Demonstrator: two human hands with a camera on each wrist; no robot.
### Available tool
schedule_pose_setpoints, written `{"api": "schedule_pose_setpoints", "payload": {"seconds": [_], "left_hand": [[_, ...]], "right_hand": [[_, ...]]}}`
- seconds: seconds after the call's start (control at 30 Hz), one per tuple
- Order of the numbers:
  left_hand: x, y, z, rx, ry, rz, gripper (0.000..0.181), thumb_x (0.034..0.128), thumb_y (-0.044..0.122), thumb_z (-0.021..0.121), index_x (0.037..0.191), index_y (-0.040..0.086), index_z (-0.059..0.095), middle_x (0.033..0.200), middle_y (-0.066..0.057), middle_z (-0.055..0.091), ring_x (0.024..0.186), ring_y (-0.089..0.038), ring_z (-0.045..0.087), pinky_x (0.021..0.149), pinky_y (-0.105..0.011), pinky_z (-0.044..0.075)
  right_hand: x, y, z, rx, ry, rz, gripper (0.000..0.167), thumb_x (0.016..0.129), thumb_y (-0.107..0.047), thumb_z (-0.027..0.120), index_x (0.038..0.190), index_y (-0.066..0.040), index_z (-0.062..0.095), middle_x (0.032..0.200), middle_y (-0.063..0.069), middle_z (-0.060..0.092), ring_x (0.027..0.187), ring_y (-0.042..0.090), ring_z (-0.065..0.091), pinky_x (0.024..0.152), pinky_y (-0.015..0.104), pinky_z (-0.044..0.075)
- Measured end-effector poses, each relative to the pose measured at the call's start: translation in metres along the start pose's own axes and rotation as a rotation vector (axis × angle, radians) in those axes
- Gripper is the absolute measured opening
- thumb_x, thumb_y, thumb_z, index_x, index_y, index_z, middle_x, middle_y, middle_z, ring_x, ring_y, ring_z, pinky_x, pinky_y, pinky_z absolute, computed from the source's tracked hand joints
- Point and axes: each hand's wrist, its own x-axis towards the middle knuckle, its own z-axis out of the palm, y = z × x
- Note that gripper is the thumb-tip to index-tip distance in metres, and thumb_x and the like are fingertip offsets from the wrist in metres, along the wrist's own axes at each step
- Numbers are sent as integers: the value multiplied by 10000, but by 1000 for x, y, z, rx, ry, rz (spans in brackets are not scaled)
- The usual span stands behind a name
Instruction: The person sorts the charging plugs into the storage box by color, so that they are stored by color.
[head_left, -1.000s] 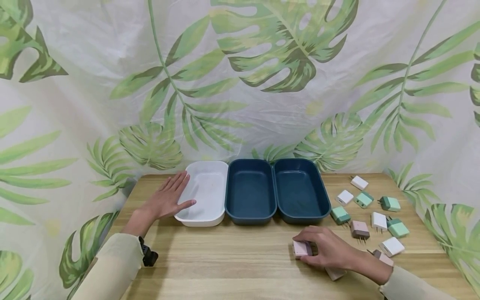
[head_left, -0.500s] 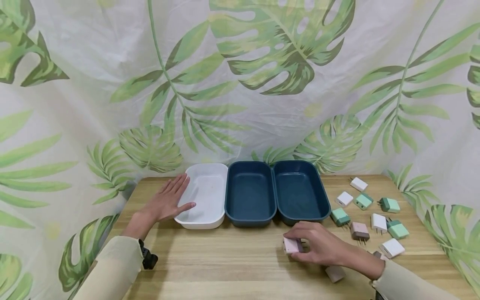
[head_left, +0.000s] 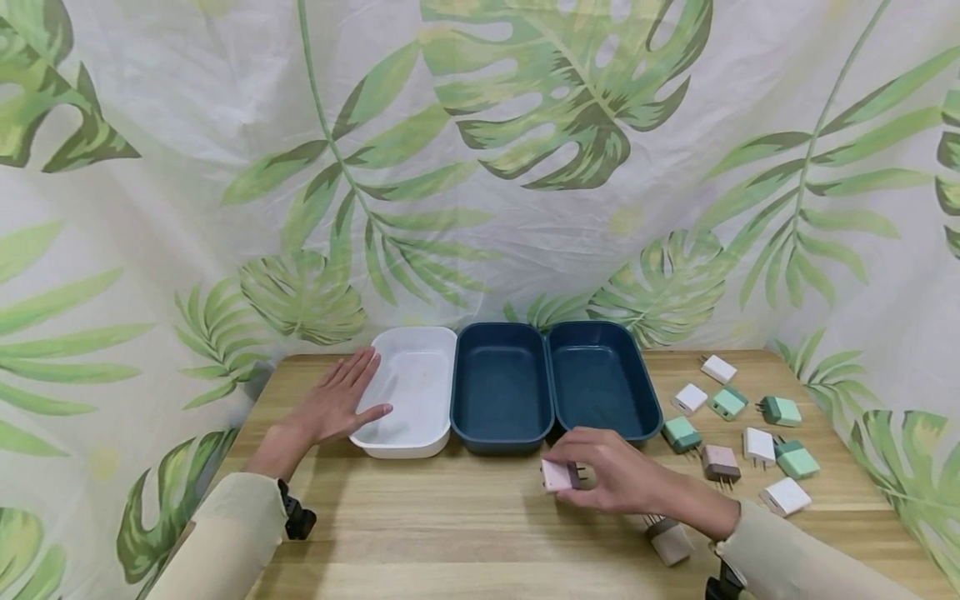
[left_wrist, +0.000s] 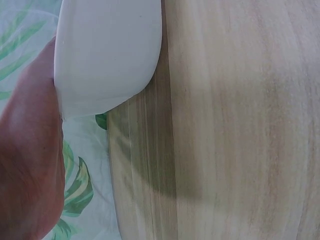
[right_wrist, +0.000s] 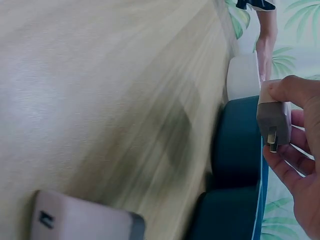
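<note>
My right hand (head_left: 618, 473) pinches a pink and brown charger plug (head_left: 557, 476) between thumb and fingers, in front of the two dark blue trays. In the right wrist view this charger plug (right_wrist: 273, 115) is lifted off the table, its metal prongs showing. My left hand (head_left: 330, 400) lies with straight fingers on the left rim of the white tray (head_left: 418, 450); in the left wrist view the hand (left_wrist: 32, 145) touches the tray's side. Below my right wrist, another pink and brown charger plug (head_left: 670, 542) lies on the table.
The middle blue tray (head_left: 502, 446) and right blue tray (head_left: 651, 400) stand side by side, next to the white one. Several plugs lie at the right: white (head_left: 785, 497), mint green (head_left: 797, 458) and pink (head_left: 720, 460). A leaf-print cloth (head_left: 480, 233) hangs behind the wooden table (head_left: 450, 533).
My right hand has moved left and slightly away from me with the pink charger plug, uncovering more of the other pink one. The left hand stays on the white tray.
</note>
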Motion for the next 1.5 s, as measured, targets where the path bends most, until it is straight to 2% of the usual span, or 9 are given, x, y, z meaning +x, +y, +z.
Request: {"api": "schedule_pose_setpoints", "payload": {"seconds": [0.17,0.43,0.77,1.07,1.3,1.5], "left_hand": [[-2,1,-1,-4,2,0,978,1049,639,499,1681,-25,155,1768,-209,90,1633,-398,95,1299,-597,118],[-3,1,-1,4,-1,-1,978,1051,642,492,1687,-11,138,1767,-211,92,1632,-403,99,1302,-588,110],[-4,-1,1,-12,-7,-8,985,1048,645,498,1686,-13,137,1769,-209,81,1635,-394,82,1306,-580,81],[-3,0,0,-8,0,4,979,1051,640,493,1688,-10,131,1766,-213,94,1632,-402,95,1304,-583,106],[-3,1,0,-35,15,5,983,1047,626,517,1685,-16,135,1768,-210,91,1630,-406,105,1297,-602,113],[-2,1,0,-25,1,-1,989,1047,633,511,1688,-11,121,1773,-197,73,1633,-396,100,1301,-592,107]], "right_hand": [[11,0,0,-10,-1,2,418,869,-215,889,1239,-62,770,1162,22,750,1024,119,704,807,249,602],[26,0,3,56,23,-6,413,885,-187,872,1262,-63,760,1166,41,744,978,104,689,728,259,606],[50,5,6,79,38,5,418,890,-209,869,1272,-74,763,1178,37,746,991,106,684,738,352,631],[71,7,9,91,20,33,416,926,-240,845,1296,-76,748,1192,34,740,981,92,668,761,227,590],[88,8,12,97,30,46,417,928,-243,842,1297,-75,744,1218,27,737,1024,96,677,815,244,600],[101,12,18,103,49,57,413,919,-242,849,1282,-70,752,1198,31,743,1008,100,686,792,286,617]]}}
